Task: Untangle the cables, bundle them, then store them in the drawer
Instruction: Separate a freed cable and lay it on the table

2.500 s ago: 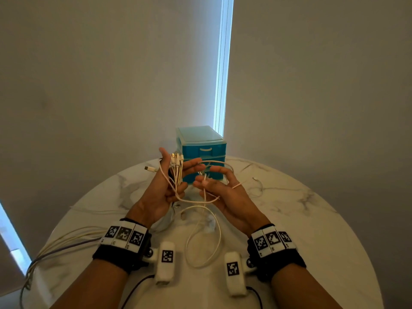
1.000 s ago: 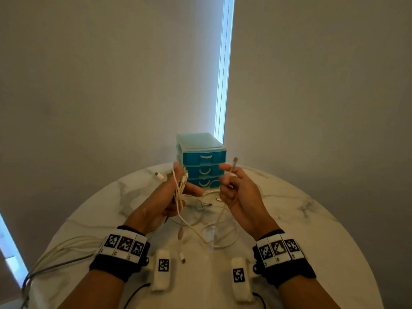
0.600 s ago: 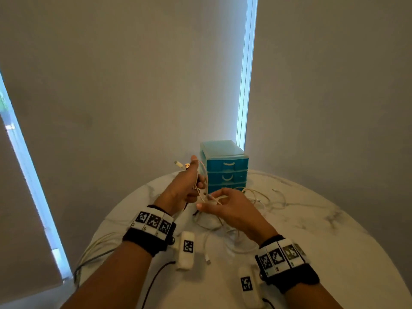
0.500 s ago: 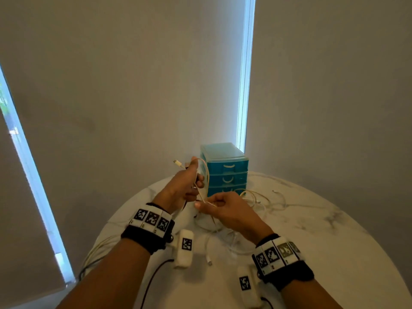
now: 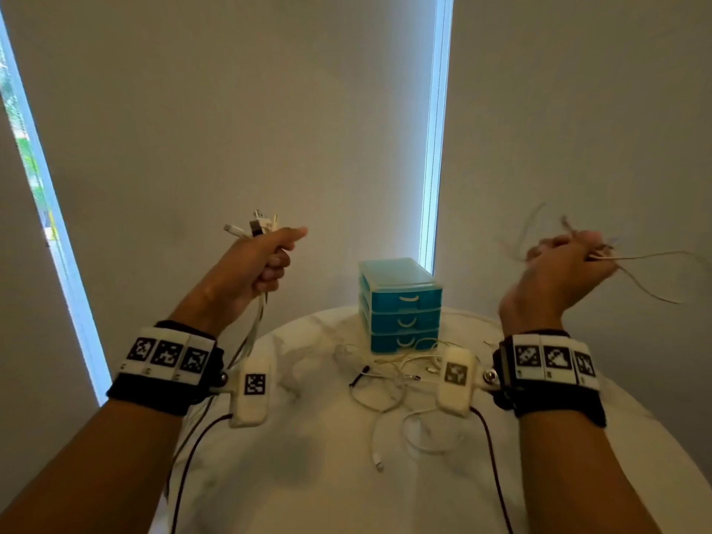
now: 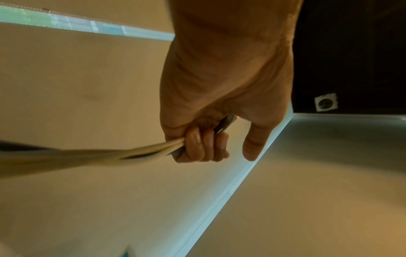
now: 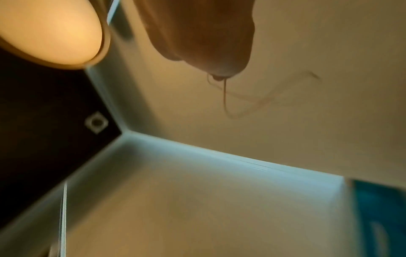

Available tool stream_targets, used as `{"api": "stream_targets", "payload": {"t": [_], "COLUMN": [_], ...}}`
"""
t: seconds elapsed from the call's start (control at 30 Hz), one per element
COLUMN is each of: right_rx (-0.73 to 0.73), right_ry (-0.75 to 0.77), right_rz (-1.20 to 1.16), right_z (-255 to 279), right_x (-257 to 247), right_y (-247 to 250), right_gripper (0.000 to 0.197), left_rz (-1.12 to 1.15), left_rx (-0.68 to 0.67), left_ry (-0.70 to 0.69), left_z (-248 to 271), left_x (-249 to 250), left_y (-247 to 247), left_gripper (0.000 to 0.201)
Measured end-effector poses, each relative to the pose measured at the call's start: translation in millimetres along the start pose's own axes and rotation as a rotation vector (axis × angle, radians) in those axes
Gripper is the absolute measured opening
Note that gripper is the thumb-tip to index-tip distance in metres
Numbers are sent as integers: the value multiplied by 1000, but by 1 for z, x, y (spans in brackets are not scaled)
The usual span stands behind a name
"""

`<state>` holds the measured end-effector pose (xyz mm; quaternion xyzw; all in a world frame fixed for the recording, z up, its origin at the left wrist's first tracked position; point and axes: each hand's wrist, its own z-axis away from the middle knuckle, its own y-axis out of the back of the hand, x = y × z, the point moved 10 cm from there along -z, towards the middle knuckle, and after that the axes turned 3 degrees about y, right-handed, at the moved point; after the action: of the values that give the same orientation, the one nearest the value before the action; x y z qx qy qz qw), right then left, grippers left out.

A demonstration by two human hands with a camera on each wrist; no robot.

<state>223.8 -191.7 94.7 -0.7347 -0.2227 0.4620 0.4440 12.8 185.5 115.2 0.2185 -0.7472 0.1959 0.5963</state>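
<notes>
My left hand (image 5: 266,260) is raised to the left and grips a bunch of white cables (image 5: 254,325); their plug ends (image 5: 256,227) stick up above the fist and the strands hang down past my wrist. In the left wrist view the curled fingers (image 6: 197,147) close round the cable bunch (image 6: 140,151). My right hand (image 5: 566,260) is raised far right, blurred, and holds a thin cable (image 5: 647,271) that trails off right. A tangle of loose cables (image 5: 397,383) lies on the table before the teal three-drawer box (image 5: 400,306), drawers closed.
The round white marble table (image 5: 308,475) carries the drawer box at its far edge. Grey blinds with bright window strips stand behind. Dark leads run from the wrist cameras (image 5: 252,391) down toward me. In the right wrist view, a ceiling lamp (image 7: 50,31) glows.
Both hands have risen and pulled wide apart, the left to the left with the cable bunch, the right far to the right drawing one thin cable out.
</notes>
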Motion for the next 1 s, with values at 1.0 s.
{"api": "stream_targets", "payload": {"t": [1.0], "right_rx": [-896], "right_ry": [-593], "right_rz": [454], "right_z": [176], "right_x": [176], "right_y": [44], "right_gripper": [19], "left_rz": [-237], "left_rx": [-134], "left_ry": [339], "left_z": [6], "left_x": [-137], "left_y": [-85], "left_gripper": [15]}}
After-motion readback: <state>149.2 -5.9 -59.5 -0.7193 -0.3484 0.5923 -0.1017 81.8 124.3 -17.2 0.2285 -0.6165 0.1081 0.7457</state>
